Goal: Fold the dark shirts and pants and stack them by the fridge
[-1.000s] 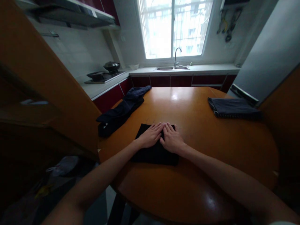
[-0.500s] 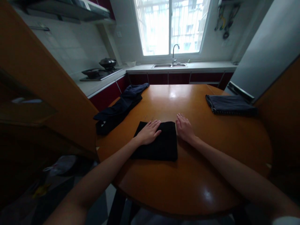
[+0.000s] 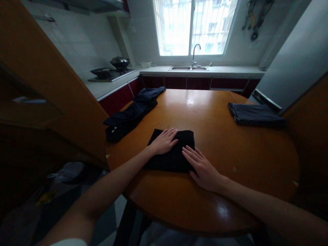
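A black folded cloth, looking like a garment (image 3: 171, 161), lies flat on the wooden table (image 3: 205, 201) in front of me. My left hand (image 3: 164, 141) rests palm down on its upper middle, fingers stretched out. At the cloth's right edge my right hand (image 3: 202, 167) lies with its fingers extended over the fabric and its thumb near the lower right corner. Neither hand grips anything. Part of the cloth is hidden under both hands.
Dark crumpled trousers (image 3: 135, 111) lie along the table's left edge. A folded grey-blue cloth (image 3: 256, 114) with a trimmed border sits at the right. Beyond the table are a sink (image 3: 189, 68), a stove with a lidded pan (image 3: 119, 62), and a fridge (image 3: 289, 65).
My right hand has moved from beside the cloth's upper right edge down and onto its right side. The left hand stays on the cloth. The whole view has shifted slightly.
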Tool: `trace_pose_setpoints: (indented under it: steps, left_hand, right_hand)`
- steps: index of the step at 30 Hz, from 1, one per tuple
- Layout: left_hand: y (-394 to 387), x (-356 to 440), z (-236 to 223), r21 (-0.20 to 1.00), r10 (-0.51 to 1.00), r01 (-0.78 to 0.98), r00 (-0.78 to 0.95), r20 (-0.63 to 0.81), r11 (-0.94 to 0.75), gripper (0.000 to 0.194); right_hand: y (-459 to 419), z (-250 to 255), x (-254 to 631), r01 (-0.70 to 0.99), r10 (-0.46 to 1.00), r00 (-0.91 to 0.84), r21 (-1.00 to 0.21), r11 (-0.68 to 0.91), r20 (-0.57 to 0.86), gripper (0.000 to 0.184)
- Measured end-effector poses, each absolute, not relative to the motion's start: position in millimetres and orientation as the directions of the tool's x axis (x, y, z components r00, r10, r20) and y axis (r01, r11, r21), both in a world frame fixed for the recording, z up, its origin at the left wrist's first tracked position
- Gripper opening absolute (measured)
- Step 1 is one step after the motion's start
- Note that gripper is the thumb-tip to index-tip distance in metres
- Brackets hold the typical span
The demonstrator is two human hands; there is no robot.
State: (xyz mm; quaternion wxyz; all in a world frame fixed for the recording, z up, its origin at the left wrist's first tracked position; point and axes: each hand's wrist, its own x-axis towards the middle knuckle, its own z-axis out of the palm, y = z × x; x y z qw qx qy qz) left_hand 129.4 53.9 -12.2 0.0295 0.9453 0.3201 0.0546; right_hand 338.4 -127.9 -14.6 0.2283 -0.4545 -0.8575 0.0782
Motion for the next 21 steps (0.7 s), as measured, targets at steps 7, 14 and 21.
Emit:
trace_pose_setpoints:
  steps: [7, 14, 21]
  left_hand:
    - [51, 130, -7, 0.096, 0.620, 0.613, 0.782, 0.063, -0.784, 0.062]
    - [53, 129, -9, 0.094, 0.618, 0.612, 0.783, 0.066, -0.785, 0.061]
    - [56, 129, -12, 0.115, 0.623, 0.614, 0.778, 0.073, -0.781, 0.062]
  right_hand:
    - [-131, -11, 328, 0.760, 0.822, -0.472, -0.325, 0.563, 0.319, 0.091]
    - [-120, -14, 314, 0.862, 0.864, -0.382, -0.210, 0.461, 0.329, 0.085]
    - [-125, -11, 326, 0.832, 0.810, -0.495, -0.097, 0.546, 0.314, 0.076]
